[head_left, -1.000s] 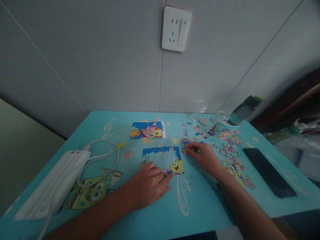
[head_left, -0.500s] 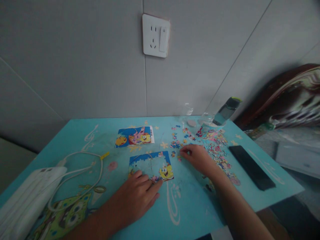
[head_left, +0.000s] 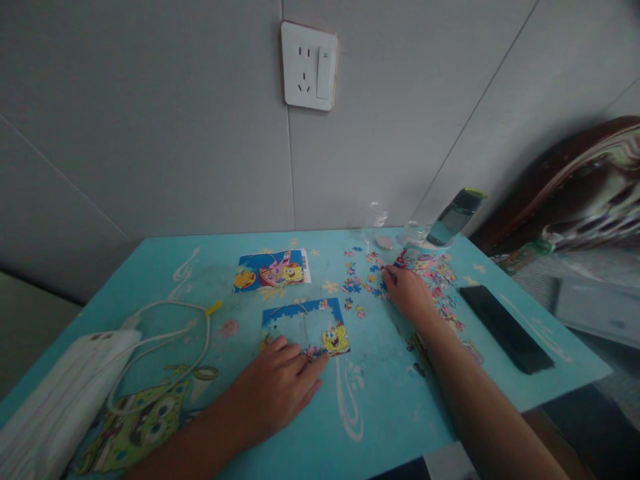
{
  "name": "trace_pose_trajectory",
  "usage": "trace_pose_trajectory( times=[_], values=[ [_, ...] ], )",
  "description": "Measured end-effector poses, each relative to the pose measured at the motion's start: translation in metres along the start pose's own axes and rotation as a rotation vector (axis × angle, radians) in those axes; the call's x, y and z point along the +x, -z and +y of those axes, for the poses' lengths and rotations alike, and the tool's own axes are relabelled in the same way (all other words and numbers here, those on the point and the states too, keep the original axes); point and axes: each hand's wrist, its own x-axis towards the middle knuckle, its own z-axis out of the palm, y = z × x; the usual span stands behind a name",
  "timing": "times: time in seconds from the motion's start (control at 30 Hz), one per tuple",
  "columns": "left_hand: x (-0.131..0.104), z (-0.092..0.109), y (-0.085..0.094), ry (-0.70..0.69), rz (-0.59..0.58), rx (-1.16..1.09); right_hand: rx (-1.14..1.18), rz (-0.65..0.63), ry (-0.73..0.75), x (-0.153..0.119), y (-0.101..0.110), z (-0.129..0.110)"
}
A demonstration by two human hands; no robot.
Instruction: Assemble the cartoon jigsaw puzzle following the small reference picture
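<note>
A partly assembled puzzle (head_left: 337, 339) shows a blue border and a yellow cartoon figure around an open middle. My left hand (head_left: 285, 383) rests on its lower edge, fingers apart. Many loose puzzle pieces (head_left: 353, 285) lie to the right of it. Among them is my right hand (head_left: 407, 290), its fingers pinched together at the pieces; whatever is between the fingertips is too small to make out. Behind the puzzle lies a picture card (head_left: 270, 272) with cartoon figures.
A tilted bottle (head_left: 455, 217) and clear containers (head_left: 375, 217) stand at the back right. A black flat object (head_left: 505, 330) lies at the right. On the left are a white device (head_left: 65, 393) and its cable (head_left: 207, 340).
My right hand has moved away from beside the puzzle, back and to the right into the loose pieces. My left hand stays on the puzzle's lower edge. The view has shifted slightly.
</note>
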Motion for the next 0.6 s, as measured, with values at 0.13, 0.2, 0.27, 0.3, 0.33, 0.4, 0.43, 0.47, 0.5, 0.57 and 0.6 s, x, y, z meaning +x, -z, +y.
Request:
trace_pose_trajectory(
  times=[0.13, 0.2, 0.27, 0.3, 0.33, 0.4, 0.43, 0.47, 0.5, 0.57, 0.6],
  values=[
    [0.0, 0.0, 0.003, -0.004, -0.002, 0.006, 0.018, 0.016, 0.009, 0.004, -0.004, -0.003],
    [0.0, 0.001, 0.004, -0.007, -0.008, 0.014, 0.039, 0.029, 0.013, 0.006, -0.006, -0.004],
    [0.001, 0.001, 0.005, -0.017, -0.008, 0.024, 0.068, 0.038, 0.013, 0.008, -0.007, -0.005],
    [0.002, 0.001, 0.005, -0.023, -0.004, 0.028, 0.085, 0.039, 0.012, 0.01, -0.008, -0.005],
    [0.002, 0.001, 0.005, -0.027, -0.002, 0.031, 0.103, 0.038, 0.012, 0.011, -0.008, -0.004],
    [0.002, 0.001, 0.005, -0.026, 0.001, 0.035, 0.136, 0.035, 0.01, 0.014, -0.009, -0.003],
    [0.002, 0.001, 0.005, -0.027, 0.001, 0.036, 0.149, 0.034, 0.009, 0.015, -0.01, -0.002],
    [0.002, 0.0, 0.006, -0.027, 0.001, 0.037, 0.162, 0.033, 0.008, 0.016, -0.011, -0.002],
    [0.002, 0.0, 0.006, -0.029, 0.002, 0.037, 0.172, 0.035, 0.006, 0.017, -0.011, -0.001],
    [0.002, 0.001, 0.007, -0.034, 0.007, 0.038, 0.189, 0.043, 0.002, 0.018, -0.013, -0.001],
    [0.002, 0.001, 0.008, -0.034, 0.008, 0.038, 0.197, 0.045, 0.001, 0.018, -0.014, -0.001]
  ],
)
